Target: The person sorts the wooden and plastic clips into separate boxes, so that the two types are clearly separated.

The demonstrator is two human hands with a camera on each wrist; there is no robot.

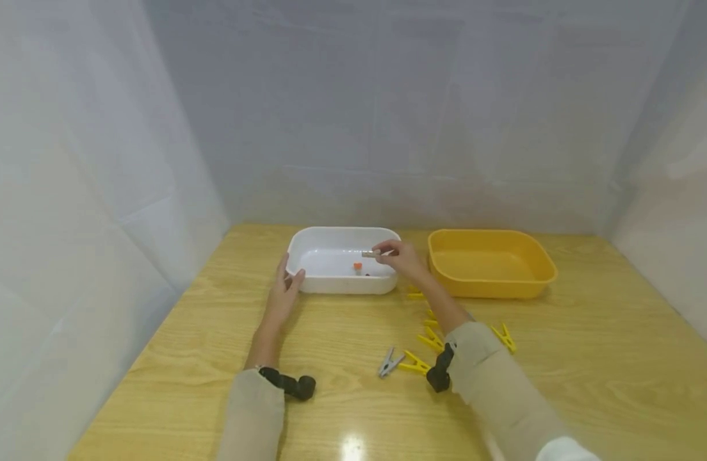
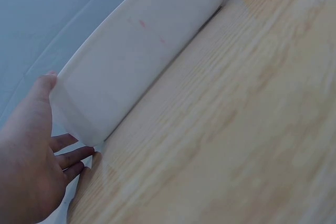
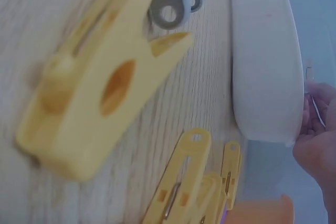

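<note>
- The right hand (image 1: 404, 257) reaches over the white tub (image 1: 307, 240), which stands on the wooden desk (image 1: 590, 371).
- Its fingertips pinch a small grey clip (image 1: 369, 254), held just above the tub's inside, toward the right end.
- A small orange piece (image 1: 357, 266) lies on the tub floor, just below and left of the held clip.
- The left hand (image 1: 283, 296) rests against the tub's left end, fingers straight, thumb along the near wall; it grips nothing.
- An orange tub (image 1: 538, 282) stands just right of the white one.
- Yellow pegs (image 1: 430, 337) and one grey peg (image 1: 390, 363) lie on the desk beside the right forearm, well apart from the hand.
</note>
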